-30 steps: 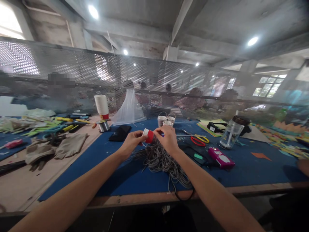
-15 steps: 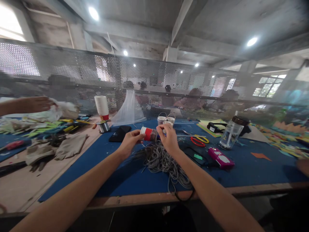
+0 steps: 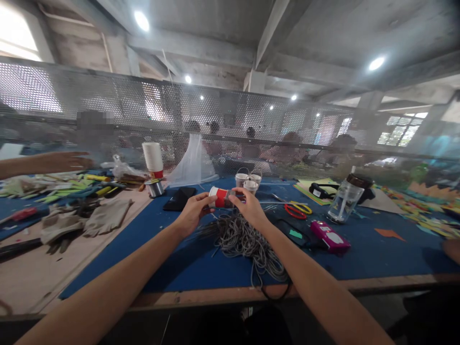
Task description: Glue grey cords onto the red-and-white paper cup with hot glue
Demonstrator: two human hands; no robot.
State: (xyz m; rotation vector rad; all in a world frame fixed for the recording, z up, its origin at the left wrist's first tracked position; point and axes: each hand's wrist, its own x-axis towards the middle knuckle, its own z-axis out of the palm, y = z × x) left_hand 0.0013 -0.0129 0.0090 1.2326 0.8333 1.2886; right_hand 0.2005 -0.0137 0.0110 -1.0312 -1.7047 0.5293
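My left hand and my right hand both grip a red and white paper cup, held on its side above the blue mat. Grey cord is wound round part of the cup. Just below my hands lies a loose pile of grey cord that trails toward the table's front edge. Behind the cup stand three small white cups with wire handles.
A black phone, red-handled scissors, a pink box and a clear jug lie on the mat. A stack of paper cups stands at the back. Another person's hand reaches in at left over tools and gloves.
My hands have turned the cup more onto its side and raised it slightly. At left another person's hand came in holding a plastic bag, and the bag now lies on the table.
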